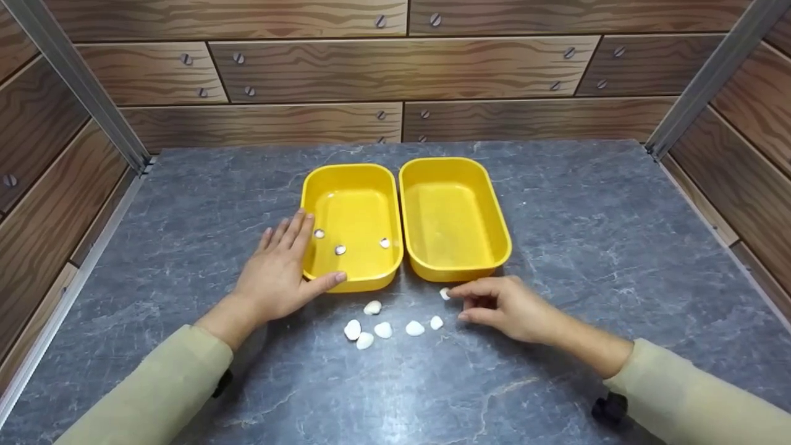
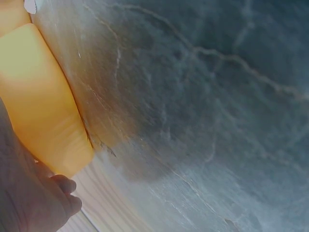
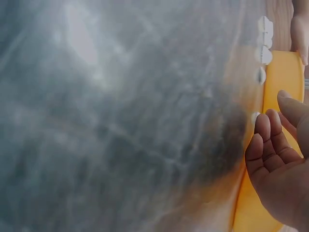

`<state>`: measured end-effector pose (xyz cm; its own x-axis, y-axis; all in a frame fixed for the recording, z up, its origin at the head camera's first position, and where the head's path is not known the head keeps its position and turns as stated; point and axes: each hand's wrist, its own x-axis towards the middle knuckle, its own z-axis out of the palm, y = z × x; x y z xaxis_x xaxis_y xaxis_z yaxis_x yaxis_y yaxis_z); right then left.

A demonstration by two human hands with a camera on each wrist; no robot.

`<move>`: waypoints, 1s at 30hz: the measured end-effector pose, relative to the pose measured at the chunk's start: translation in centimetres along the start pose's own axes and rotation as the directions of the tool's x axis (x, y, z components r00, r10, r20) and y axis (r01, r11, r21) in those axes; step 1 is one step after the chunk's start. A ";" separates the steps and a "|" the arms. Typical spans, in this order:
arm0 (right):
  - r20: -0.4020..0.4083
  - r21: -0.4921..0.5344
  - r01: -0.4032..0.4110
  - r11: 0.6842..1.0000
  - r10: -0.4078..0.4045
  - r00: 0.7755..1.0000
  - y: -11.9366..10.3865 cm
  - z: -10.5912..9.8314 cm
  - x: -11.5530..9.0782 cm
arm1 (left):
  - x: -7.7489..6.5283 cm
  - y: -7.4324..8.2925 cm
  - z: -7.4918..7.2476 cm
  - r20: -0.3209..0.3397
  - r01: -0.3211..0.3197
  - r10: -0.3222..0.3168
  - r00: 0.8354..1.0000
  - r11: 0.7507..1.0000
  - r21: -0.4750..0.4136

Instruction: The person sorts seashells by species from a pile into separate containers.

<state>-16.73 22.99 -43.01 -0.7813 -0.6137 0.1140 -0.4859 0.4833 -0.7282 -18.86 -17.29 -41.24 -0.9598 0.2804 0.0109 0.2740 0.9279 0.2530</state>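
Lying just right of the frame's lower centre, a small white seashell point(image 1: 445, 295) sits at the index fingertip point(image 1: 455, 290) of the nearer right hand point(image 1: 516, 310), thumb point(image 1: 481, 316) parted, the left hand point(image 1: 275, 275) spread against the left yellow tub point(image 1: 358, 210).

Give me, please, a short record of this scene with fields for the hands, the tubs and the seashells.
Left hand: rests on the rim of the left yellow tub
Right hand: index finger at a small white seashell, thumb apart from it
Left tub contents: three small seashells
Right yellow tub: beside the left one, no seashell visible inside
Loose seashells: six more on the gray marbled tabletop, nearer the person than the tubs
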 end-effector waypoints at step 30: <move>0.046 0.000 -0.017 1.000 0.017 0.999 0.9 0.6 0.3 | -0.1 0.0 0.0 -0.002 -0.001 0.001 1.000 1.000 0.008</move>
<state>-17.21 22.85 -44.02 -0.7707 -0.6333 0.0700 -0.4721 0.4938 -0.7303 -18.82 -17.35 -41.22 -0.9596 0.2812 0.0132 0.2757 0.9294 0.2452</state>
